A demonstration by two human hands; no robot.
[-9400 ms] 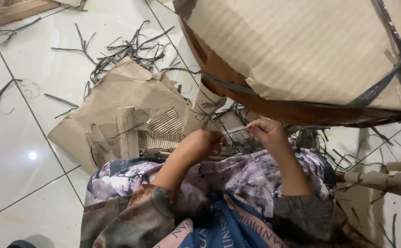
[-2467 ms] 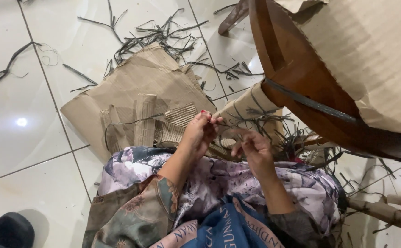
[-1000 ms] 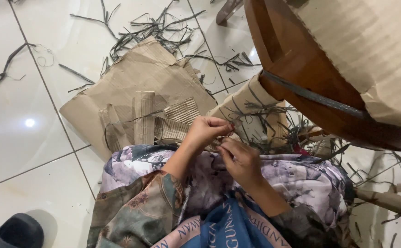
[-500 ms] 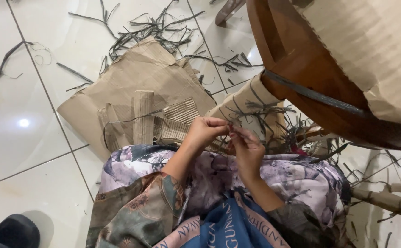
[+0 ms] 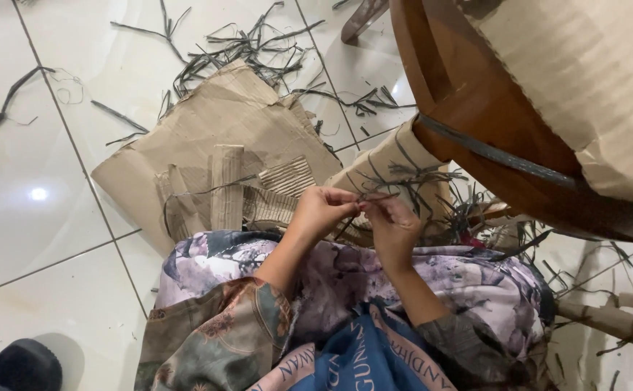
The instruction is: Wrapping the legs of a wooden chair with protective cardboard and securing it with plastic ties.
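**Both hands pinched on a dark strip, low over the lap**

The thin dark strip (image 5: pixel 374 197) sat right between the two hands, held just above the person's knees, near the wooden chair frame (image 5: pixel 468 108). The left hand (image 5: pixel 321 211) had its fingertips closed on one end, and the right hand (image 5: pixel 392 226) pinched the other, fingers of both nearly touching. That close grip looked meant to keep the flimsy strip taut and steady for fine work. Beside the right hand lay a loose tangle of dark strips (image 5: pixel 432 192), within easy reach, draped over a cardboard-wrapped chair leg (image 5: pixel 382 163). Further out, torn cardboard sheets (image 5: pixel 222 137) were spread flat on the white tiled floor (image 5: pixel 34 239), seemingly stripped packing. More strip offcuts (image 5: pixel 237 47) were scattered beyond. A dark band (image 5: pixel 505 156) ran around the frame, under its cardboard wrap (image 5: pixel 592 72).
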